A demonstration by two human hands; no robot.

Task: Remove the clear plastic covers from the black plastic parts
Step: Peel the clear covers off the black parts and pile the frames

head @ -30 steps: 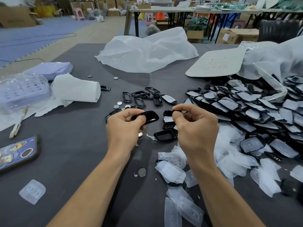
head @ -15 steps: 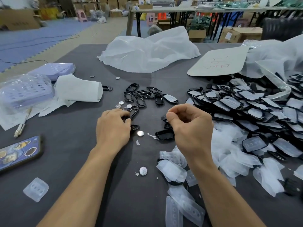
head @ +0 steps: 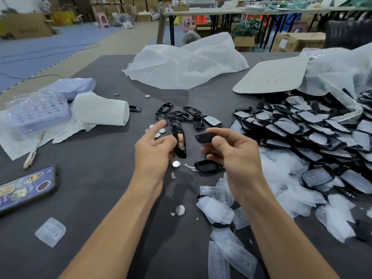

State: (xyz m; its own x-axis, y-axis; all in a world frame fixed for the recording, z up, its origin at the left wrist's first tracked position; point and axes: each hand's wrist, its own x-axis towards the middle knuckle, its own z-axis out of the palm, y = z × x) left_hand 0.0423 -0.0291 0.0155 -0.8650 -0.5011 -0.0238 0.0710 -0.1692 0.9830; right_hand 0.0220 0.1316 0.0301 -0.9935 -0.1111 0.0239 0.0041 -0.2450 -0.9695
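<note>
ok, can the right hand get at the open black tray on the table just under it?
Likely yes on reach: the black tray lies uncovered just below the right hand, nothing between them. But that hand grips another black part, so grasping looks doubtful.

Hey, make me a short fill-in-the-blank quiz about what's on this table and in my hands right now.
1. The open frame in the left hand and the solid part in the right hand are both ____ in colour.
2. The phone lies to the ____ of both hands.
3. The pile of covered parts lies to the ____ of both hands.

Missing words: black; left; right.
</note>
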